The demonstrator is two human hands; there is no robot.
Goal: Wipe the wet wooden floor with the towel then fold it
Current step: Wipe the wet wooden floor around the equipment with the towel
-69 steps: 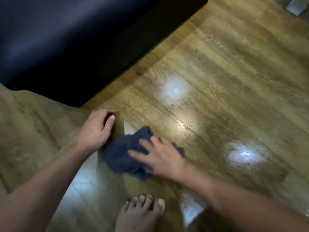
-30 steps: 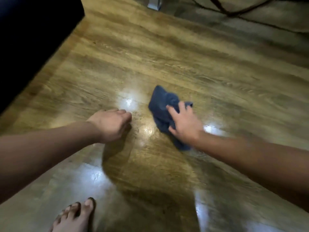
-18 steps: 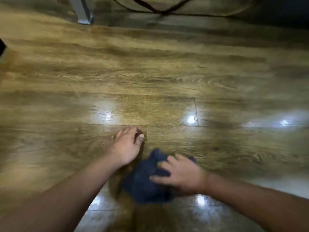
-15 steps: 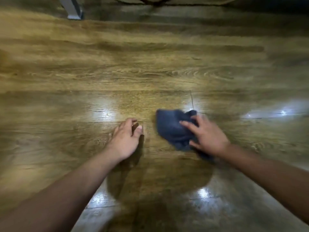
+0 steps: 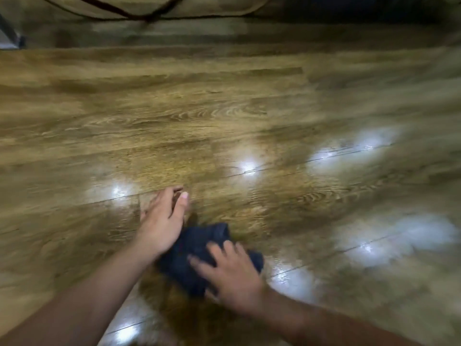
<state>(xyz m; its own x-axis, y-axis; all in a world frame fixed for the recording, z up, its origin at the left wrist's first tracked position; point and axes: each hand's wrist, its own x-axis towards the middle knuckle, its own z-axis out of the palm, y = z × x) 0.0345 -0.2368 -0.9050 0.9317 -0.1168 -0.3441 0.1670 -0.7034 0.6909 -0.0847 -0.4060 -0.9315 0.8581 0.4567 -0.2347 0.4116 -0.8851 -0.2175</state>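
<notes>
— Underfoot, what fills the view?

— Wooden floor (image 5: 224,116), plank after plank, glossy, with bright patches of reflected light on it. At the far edge lies a rug (image 5: 219,6) with a dark cord (image 5: 149,13) looping across it, and a pale furniture leg (image 5: 7,33) stands at the far left.

— Where is the towel?

— Low in the middle. The towel (image 5: 192,248) is dark blue, bunched up, lying flat on the floor between the two hands. A darker shadow spreads on the boards just below it.

— And the right hand?

— The right hand (image 5: 232,273) lies on top of the towel's near right part, palm down, fingers spread and pressing it to the floor. It presses more than it grips; the fingers are not curled around the cloth. The picture is blurred there, so finer detail is lost.

— The left?

— The left hand (image 5: 162,223) is open, fingers stretched forward, resting on the bare floor at the towel's left edge. Its wrist side touches or overlaps the cloth; I cannot tell which. It holds nothing.

— Any containers?

— None that I can see.
</notes>
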